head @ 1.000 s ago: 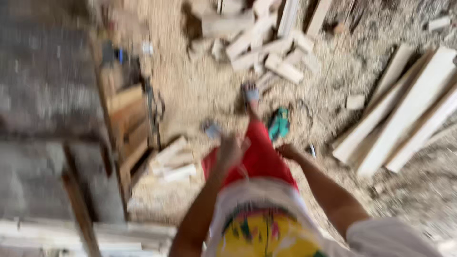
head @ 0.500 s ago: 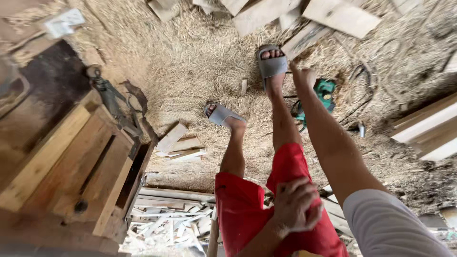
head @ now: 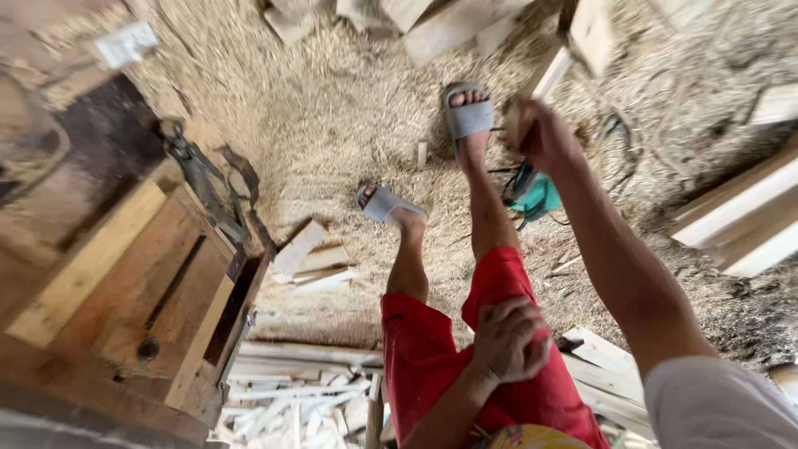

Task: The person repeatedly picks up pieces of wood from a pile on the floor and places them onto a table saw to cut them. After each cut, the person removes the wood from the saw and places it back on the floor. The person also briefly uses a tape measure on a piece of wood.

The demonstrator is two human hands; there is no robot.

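Right grip [head: 540,137] clasps wood piece's [head: 550,73] lower end.

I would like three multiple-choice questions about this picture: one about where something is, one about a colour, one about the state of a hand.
1. Where does the left hand rest?
A. on the wooden bench
B. on the thigh of the red shorts
C. on the sawdust floor

2. What colour is the power tool that lies on the floor beside the right leg?
A. teal green
B. yellow
C. black

3. What is the state of the right hand?
A. open and flat, holding nothing
B. hidden behind the leg
C. closed around a piece of wood

Answers: 1 B, the left hand lies with bent fingers on the red cloth above the knee. 2 A, the tool body shows teal green against the pale sawdust. 3 C, the fingers wrap the lower end of a light wooden piece that sticks up from the fist.
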